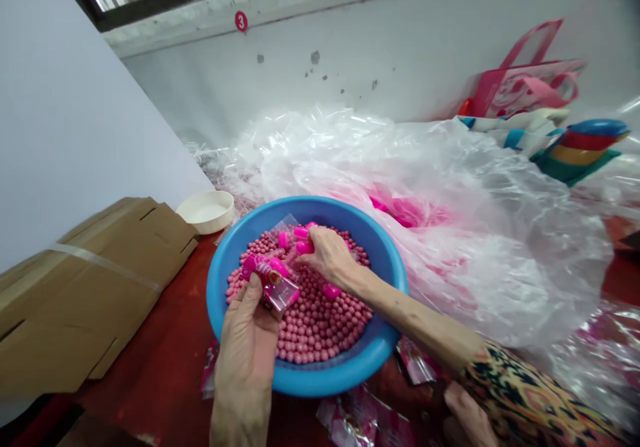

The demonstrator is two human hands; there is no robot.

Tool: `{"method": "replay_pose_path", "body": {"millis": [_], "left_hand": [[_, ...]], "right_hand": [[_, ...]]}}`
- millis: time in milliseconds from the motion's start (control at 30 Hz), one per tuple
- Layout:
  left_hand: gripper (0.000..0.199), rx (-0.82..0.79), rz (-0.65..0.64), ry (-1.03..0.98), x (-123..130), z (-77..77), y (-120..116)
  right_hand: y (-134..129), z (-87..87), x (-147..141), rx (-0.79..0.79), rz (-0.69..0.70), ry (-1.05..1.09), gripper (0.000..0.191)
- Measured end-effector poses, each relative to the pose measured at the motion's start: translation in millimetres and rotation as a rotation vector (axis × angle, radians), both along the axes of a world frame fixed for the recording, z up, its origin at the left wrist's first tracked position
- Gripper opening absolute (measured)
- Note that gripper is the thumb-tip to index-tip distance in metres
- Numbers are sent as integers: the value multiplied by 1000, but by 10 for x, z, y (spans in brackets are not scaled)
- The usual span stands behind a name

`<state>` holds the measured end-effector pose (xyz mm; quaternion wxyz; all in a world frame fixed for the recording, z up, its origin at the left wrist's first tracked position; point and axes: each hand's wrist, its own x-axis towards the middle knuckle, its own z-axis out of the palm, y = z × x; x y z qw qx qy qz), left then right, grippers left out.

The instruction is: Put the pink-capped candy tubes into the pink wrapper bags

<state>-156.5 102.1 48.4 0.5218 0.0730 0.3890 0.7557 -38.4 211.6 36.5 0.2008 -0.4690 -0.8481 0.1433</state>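
Over a round blue basin (393, 260) filled with pink beads (320, 333), both my hands are at work. My left hand (253, 340) pinches a small clear plastic packet (281, 289) with bright pink print, palm turned up. My right hand (327, 253) reaches in from the right, its fingers closed on a bright pink plastic piece (304, 240). That piece's exact kind is unclear, and the fingertips are partly hidden. Another pink piece (331, 291) lies on the beads below my right hand.
Flattened cardboard (100, 280) lies left, near a shallow white dish (207, 210). Clear plastic bags (475, 233) heap up behind and right, with pink contents. Pink printed packets (350, 420) lie in front of the basin. A pink tote bag (525, 90) stands against the wall. Some skin (470, 413) shows lower right, owner unclear.
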Motion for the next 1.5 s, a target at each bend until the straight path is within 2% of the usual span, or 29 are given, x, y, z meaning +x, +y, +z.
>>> {"method": "replay_pose_path", "body": {"millis": [233, 367, 500, 533, 633, 733, 833, 1033, 1200, 1300, 1400, 1500], "left_hand": [[12, 32, 23, -3, -9, -57, -6], [9, 51, 42, -20, 0, -24, -11], [11, 58, 54, -44, 12, -8, -16], [11, 60, 58, -49, 15, -4, -19], [13, 67, 69, -63, 38, 31, -32], [10, 69, 89, -65, 93, 97, -41], [8, 57, 88, -65, 159, 155, -48], [9, 29, 100, -9, 216, 166, -82], [10, 4, 112, -2, 237, 170, -125], [11, -26, 90, -7, 231, 169, -123], [10, 22, 100, -25, 219, 152, -100], [10, 48, 96, -30, 217, 148, -87]], "right_hand": [[66, 59, -185, -143, 103, 205, 25], [-17, 191, -56, -185, 86, 411, 20], [-431, 326, 274, -235, 96, 595, 25], [-570, 334, 337, -248, 92, 629, 21], [-936, 273, 403, -285, 52, 721, 17], [-1115, 149, 313, -197, 13, 801, 19], [-1138, 81, 194, -156, -3, 837, 20], [-1127, 123, 103, -224, -48, 873, 17], [-1178, 72, 64, -250, -40, 871, 18], [-1208, 52, 41, -181, -103, 856, 15], [-1218, 71, 18, -119, -178, 886, 16], [-1224, 100, -2, -180, -207, 942, 15]]}}
